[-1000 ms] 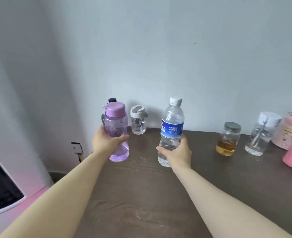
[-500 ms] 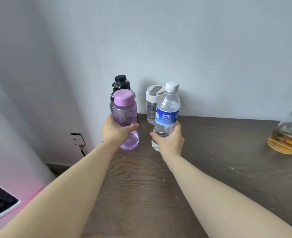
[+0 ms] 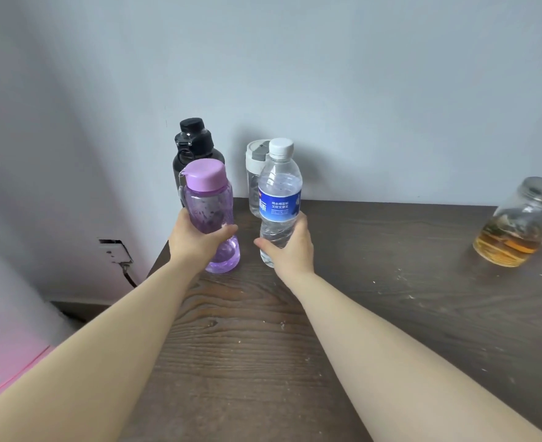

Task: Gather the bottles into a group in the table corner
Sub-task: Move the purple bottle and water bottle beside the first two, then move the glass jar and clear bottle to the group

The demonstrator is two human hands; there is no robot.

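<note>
Four bottles stand close together at the far left corner of the counter (image 3: 391, 314), and one jar sits well apart from them on the right. Two of the four are held. One purple bottle (image 3: 210, 215) with a purple cap is gripped around its middle by the left hand (image 3: 196, 240), fingers wrapped behind it and thumb across the front; its base looks down on the counter or just above it, and which cannot be told. One clear water bottle (image 3: 279, 199) with a white cap and a blue label is gripped low on its body by the right hand (image 3: 290, 247), closed around it in the same way, upright. Behind the purple one, against the wall, stands one black bottle (image 3: 194, 145) with a black screw cap and a loop at its neck. Behind the water bottle stands one small clear bottle (image 3: 253, 173) with a white and grey flip lid. The two held bottles are near each other with a gap of bare wood between them.

One glass jar (image 3: 518, 224) with a metal lid, holding amber liquid, stands near the right edge of the view.

One dark wood-grain counter carries everything, its top flecked with pale specks. Pale grey walls (image 3: 359, 74) meet at the corner. One wall socket (image 3: 115, 250) with a dark cable hangs below the counter's left end, and a pink surface (image 3: 11, 339) lies at lower left.
</note>
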